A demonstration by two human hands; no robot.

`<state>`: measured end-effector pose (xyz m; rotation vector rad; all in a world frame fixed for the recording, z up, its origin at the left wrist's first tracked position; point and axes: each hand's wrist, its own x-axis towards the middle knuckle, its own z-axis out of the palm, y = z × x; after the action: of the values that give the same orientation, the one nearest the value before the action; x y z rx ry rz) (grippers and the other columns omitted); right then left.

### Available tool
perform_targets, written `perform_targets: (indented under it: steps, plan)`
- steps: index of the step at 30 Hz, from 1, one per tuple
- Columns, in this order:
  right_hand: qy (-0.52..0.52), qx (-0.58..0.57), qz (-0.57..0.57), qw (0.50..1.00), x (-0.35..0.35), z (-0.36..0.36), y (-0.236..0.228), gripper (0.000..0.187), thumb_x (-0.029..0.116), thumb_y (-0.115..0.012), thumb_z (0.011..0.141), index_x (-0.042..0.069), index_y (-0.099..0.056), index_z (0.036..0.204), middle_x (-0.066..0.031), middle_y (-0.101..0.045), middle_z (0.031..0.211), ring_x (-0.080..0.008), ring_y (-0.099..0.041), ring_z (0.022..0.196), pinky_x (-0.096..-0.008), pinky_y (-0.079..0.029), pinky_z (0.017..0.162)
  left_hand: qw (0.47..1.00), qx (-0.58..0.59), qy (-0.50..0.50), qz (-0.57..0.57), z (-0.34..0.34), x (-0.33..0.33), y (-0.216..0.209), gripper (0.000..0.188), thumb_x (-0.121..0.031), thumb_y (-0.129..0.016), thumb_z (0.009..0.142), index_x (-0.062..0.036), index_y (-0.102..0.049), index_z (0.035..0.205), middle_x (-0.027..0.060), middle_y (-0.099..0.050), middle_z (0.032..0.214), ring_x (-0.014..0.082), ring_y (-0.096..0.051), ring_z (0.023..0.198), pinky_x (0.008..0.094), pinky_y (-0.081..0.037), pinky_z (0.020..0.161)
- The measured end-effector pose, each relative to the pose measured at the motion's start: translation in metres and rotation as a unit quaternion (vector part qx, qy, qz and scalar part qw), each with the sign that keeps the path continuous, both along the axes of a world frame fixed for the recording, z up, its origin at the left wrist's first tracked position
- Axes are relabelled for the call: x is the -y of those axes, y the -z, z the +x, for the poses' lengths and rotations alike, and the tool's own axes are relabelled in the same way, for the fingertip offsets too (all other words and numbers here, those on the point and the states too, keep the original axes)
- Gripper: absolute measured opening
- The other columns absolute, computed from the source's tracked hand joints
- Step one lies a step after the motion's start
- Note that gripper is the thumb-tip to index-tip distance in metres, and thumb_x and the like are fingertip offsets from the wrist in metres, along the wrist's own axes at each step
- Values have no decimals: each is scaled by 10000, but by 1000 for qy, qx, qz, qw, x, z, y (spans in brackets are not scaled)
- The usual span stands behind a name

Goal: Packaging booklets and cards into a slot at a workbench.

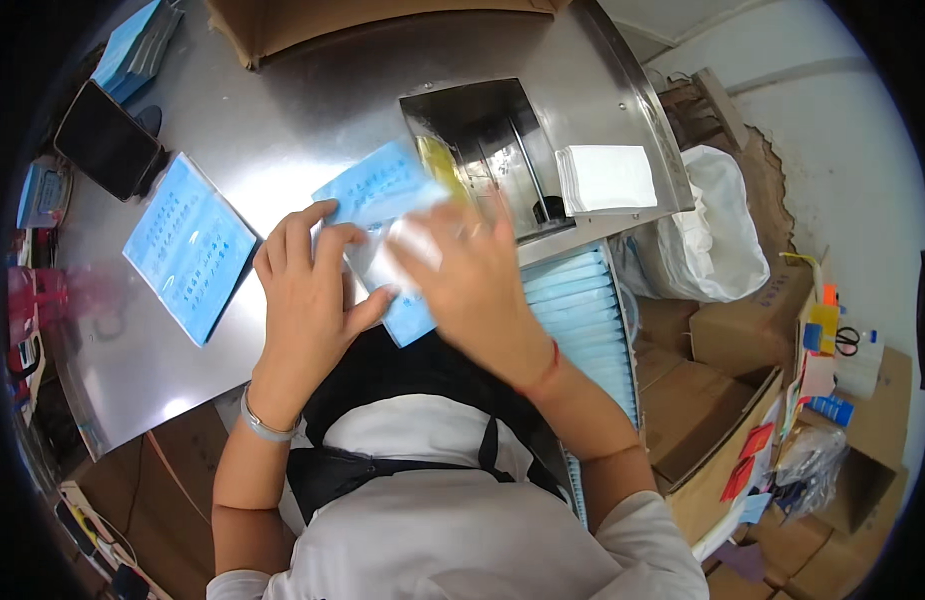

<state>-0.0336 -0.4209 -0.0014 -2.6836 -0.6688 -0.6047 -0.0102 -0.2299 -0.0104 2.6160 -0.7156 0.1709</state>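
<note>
My left hand [308, 290] and my right hand [473, 280] both grip a light blue flat packet [383, 190] with a clear plastic end, held over the steel table [313, 110] near its front edge. The right hand is blurred and covers the packet's right side. The left hand's fingers rest on the packet's left edge. A silver bracelet sits on my left wrist, a red cord on my right.
A stack of the same blue packets [188, 245] lies to the left. A row of several blue packets [583, 310] stands at the right. A sunken metal machine slot [483, 140], white paper [608, 178], a dark phone [108, 140], a white bag [718, 235] and cardboard boxes surround.
</note>
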Motion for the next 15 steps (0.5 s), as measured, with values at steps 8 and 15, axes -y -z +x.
perform_targets:
  steps: [8,15]
  plan:
    - [198,48,265,943,54,20,-10,262,-21,-566,853,-19,-683,1088,-121,-675,1014,-287,-633,1013,-382,-496,898,991,69,81,75,-6,20,-1,405,-223,-828,673,-127,-629,1012,219,-344,1536,493,-322,1389,671,-232,1091]
    - [337,83,-12,938,80,23,13,215,32,-623,851,-41,-676,1046,-133,-570,1032,-338,-522,945,-424,-467,844,988,48,90,118,36,48,-15,574,-592,-645,817,-77,-591,1064,237,-391,1510,424,-444,1310,583,-317,1053]
